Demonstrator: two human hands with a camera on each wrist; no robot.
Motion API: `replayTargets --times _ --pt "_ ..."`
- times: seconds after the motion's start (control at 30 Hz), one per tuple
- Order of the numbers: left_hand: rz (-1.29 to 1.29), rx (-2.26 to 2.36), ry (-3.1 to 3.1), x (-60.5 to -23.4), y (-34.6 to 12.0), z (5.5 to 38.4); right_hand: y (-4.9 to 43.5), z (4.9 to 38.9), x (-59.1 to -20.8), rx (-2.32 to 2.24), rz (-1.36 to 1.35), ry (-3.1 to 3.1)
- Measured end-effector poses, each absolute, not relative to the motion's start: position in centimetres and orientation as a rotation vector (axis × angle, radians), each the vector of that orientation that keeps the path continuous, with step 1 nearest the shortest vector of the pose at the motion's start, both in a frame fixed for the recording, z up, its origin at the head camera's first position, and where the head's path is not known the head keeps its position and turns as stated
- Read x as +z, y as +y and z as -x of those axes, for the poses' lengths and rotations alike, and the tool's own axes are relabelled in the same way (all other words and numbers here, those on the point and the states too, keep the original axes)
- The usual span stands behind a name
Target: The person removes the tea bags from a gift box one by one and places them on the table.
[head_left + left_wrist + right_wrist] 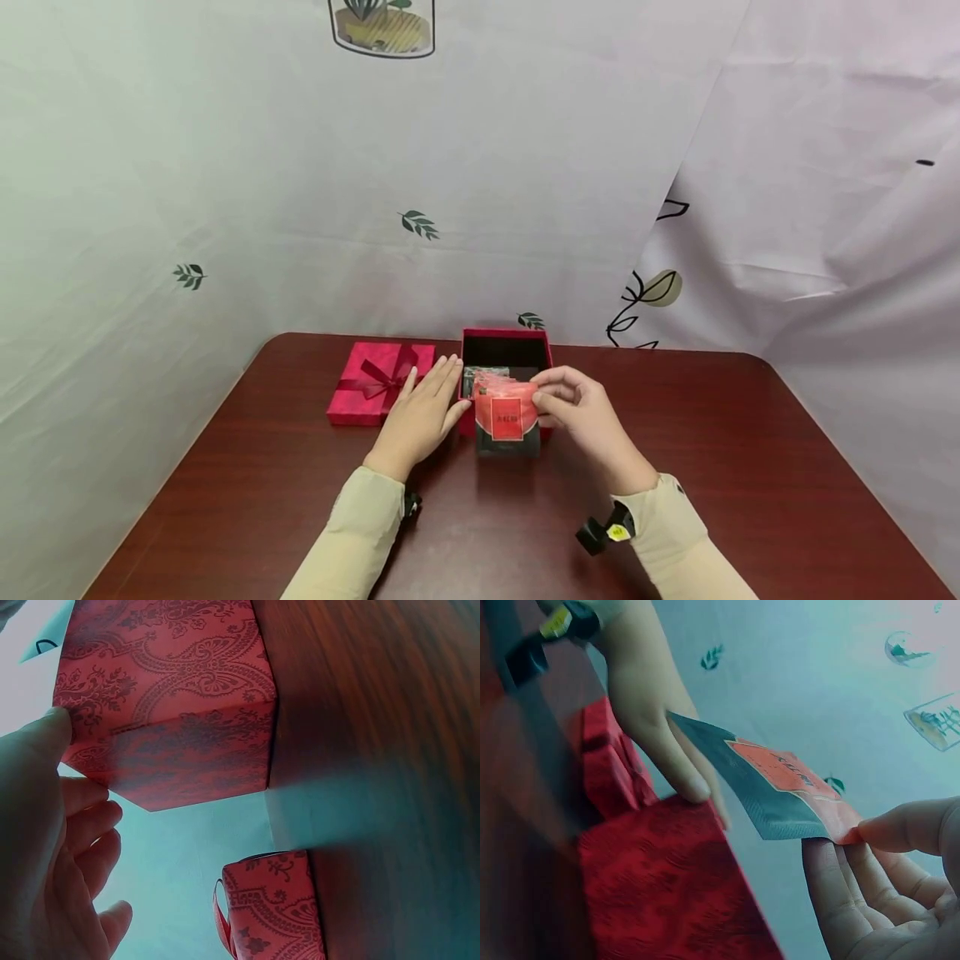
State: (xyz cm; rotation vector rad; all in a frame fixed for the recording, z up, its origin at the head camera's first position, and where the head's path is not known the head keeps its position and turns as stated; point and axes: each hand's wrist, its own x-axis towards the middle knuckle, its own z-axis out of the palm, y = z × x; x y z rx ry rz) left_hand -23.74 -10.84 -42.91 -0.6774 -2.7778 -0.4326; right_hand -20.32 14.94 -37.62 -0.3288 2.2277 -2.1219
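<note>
A red and dark green tea packet (507,418) hangs in front of the open red gift box (544,335). My right hand (581,408) pinches the packet's upper right corner between thumb and fingers; the right wrist view shows this packet (780,776) tilted above the box's rim. My left hand (420,414) touches the box's left side, its fingers extended in the head view. In the left wrist view, its thumb rests at the edge of the patterned box (172,682). More packets (483,372) stand inside the box, partly hidden behind the held one.
Left of the box lies its red lid (360,407) with a dark red ribbon bow (383,379), close to my left hand. Both are on a dark reddish-brown wooden table (697,433). A pale printed cloth (525,167) hangs behind the table.
</note>
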Motion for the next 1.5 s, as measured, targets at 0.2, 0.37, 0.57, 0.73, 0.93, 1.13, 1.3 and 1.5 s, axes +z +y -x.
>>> replayTargets --times 0.2,0.37,0.57,0.73,0.93,1.13,1.3,1.5 --pt "0.674 -0.437 -2.781 -42.9 -10.8 23.7 14.9 19.1 -39.0 -2.114 0.223 2.118" --pt "0.677 -0.408 -2.781 -42.9 -10.8 23.7 14.9 18.3 -40.2 -2.088 0.206 2.087" --pt "0.686 -0.426 -2.779 -42.8 -10.8 23.7 14.4 17.8 -42.0 -2.029 0.193 2.065" --pt "0.675 -0.421 -2.791 -42.8 -10.8 23.7 13.6 17.9 -43.8 -2.032 0.141 2.01" --pt "0.672 -0.428 -2.819 -42.8 -10.8 23.7 12.8 18.3 -45.6 -2.05 0.084 1.971" --pt "0.672 -0.45 -2.816 -42.8 -10.8 23.6 12.1 18.8 -46.4 -2.021 0.058 2.02" --pt "0.672 -0.452 -2.816 -42.8 -10.8 23.6 11.5 19.1 -46.8 -1.99 0.026 2.097" --pt "0.673 -0.461 -2.826 -42.8 -10.8 23.6 10.8 19.2 -46.7 -1.993 -0.001 2.13"
